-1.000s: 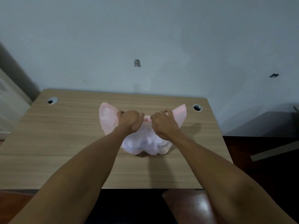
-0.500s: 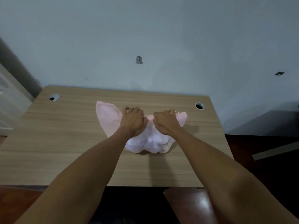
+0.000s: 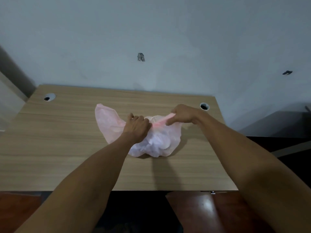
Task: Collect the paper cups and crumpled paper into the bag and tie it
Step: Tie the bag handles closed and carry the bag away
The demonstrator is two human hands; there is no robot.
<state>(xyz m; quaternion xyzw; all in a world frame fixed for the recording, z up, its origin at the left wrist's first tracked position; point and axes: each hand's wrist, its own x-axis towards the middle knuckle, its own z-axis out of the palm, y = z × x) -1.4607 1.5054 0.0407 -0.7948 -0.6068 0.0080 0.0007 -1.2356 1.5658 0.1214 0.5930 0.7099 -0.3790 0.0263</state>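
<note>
Sitting mid-desk, the pink plastic bag bulges with pale contents, perhaps crumpled paper. Left hand fists its gathered neck; right hand pinches a stretched twisted strip.

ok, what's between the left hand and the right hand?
In the head view, a twisted pink strip of the bag runs taut from the left hand to the right hand, above the filled bag body; nothing else lies there.

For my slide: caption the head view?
Both hands pull the pink bag's handles tight on the wooden desk.
</note>
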